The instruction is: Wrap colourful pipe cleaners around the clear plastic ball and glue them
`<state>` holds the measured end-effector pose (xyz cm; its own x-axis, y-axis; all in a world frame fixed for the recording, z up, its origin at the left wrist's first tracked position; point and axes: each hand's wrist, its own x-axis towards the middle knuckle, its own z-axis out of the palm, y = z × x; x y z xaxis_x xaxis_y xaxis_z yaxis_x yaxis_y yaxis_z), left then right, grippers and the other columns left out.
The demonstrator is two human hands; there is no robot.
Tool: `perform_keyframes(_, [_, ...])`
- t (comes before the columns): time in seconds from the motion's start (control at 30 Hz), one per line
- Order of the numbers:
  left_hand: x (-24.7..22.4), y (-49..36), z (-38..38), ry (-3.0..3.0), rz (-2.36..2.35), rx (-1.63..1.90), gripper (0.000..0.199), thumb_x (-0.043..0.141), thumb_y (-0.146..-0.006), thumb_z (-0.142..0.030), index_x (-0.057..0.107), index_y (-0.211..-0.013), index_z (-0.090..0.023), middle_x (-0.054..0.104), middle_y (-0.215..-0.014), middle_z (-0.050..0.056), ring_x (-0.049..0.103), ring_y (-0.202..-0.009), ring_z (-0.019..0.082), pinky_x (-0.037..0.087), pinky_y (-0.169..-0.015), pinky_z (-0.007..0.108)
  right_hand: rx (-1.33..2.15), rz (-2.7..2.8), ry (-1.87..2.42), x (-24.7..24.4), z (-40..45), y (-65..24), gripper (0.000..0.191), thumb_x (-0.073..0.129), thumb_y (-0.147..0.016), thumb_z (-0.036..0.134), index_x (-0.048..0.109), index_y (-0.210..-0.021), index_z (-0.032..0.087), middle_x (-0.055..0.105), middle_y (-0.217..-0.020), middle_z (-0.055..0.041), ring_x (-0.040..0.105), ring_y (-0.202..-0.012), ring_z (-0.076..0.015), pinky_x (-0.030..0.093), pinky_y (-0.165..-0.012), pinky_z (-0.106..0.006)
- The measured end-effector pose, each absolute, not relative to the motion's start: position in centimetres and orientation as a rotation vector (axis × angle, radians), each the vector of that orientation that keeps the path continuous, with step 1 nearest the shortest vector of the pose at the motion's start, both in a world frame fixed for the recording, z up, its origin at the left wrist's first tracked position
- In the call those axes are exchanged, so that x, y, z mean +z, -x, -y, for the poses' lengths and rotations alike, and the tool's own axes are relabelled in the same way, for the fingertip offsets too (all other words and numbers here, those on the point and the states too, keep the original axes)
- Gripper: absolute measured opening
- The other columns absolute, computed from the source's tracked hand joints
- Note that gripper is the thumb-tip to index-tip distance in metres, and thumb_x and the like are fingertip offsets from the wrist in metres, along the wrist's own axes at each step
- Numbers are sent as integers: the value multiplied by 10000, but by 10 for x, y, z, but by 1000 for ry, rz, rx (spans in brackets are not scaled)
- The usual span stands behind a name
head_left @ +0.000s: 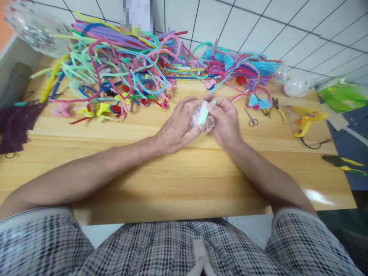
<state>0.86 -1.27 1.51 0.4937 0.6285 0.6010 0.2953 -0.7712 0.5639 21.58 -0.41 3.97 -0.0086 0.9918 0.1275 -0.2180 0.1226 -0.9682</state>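
Both hands meet over the middle of the table around a small, see-through plastic piece (207, 127), rounded in outline. A shiny iridescent strip (204, 113) lies across it, glinting green and pink. My left hand (179, 124) is closed on the piece from the left, its thumb along the lower edge. From the right, my right hand (225, 119) pinches the strip's upper end between thumb and fingers. The fingers hide part of the piece, so its exact kind cannot be made out. Small scissors (252, 118) lie just right of my right hand.
A tangle of coloured pipe cleaners (115, 65) spreads along the back, with more blue and pink ones (244, 65) farther right. Pliers (277, 110), a yellow glue gun (309, 118) with its cord, and yellow-handled cutters (343, 163) lie at right. Purple fabric (20, 124) sits at left.
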Motion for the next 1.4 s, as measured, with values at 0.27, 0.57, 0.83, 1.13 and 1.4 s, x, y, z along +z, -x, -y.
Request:
perform_keyframes(0.27, [12, -6, 10, -2339, -738, 1178, 609, 511, -1223, -565, 364, -1738, -275, 544, -1712, 196, 501, -1675, 369, 453, -1412, 651, 1233, 1097, 1025, 45, 5, -215, 405, 1014, -786, 491, 675, -868, 283, 797, -1197, 9, 715, -960, -163, 635, -796, -296])
perform_keyframes(0.57, [22, -2, 8, -2221, -728, 1146, 578, 488, -1214, -636, 471, -1681, -296, 588, -1704, 173, 550, -1639, 365, 442, -1421, 626, 1413, 1019, 1067, 48, 5, -215, 439, 990, -785, 497, 689, -1039, 304, 721, -944, 28, 677, -845, -184, 595, -732, -323])
perform_keyframes(0.83, [25, -5, 8, -2003, -810, 1132, 754, 672, -1072, -839, 546, -1571, -288, 674, -1539, 147, 674, -1456, 360, 587, -1276, 581, 1458, 1044, 1036, 48, 8, -217, 447, 984, -799, 450, 681, -1094, 306, 766, -1073, 19, 713, -951, -201, 616, -833, -350])
perform_keyframes(1.13, [33, -4, 10, -2162, -793, 1078, 743, 638, -1121, -789, 563, -1624, -248, 697, -1556, 164, 660, -1491, 356, 553, -1295, 577, 1503, 1055, 943, 49, 13, -213, 475, 1010, -770, 426, 713, -1123, 312, 777, -1134, 15, 721, -1050, -205, 621, -916, -341])
perform_keyframes(1.4, [24, -6, 14, -2285, -734, 1219, 683, 669, -1139, -653, 462, -1692, -309, 635, -1653, 162, 591, -1564, 371, 510, -1321, 622, 1488, 1112, 924, 54, 12, -214, 411, 934, -785, 364, 720, -1134, 330, 785, -1197, 3, 740, -1155, -229, 645, -983, -362])
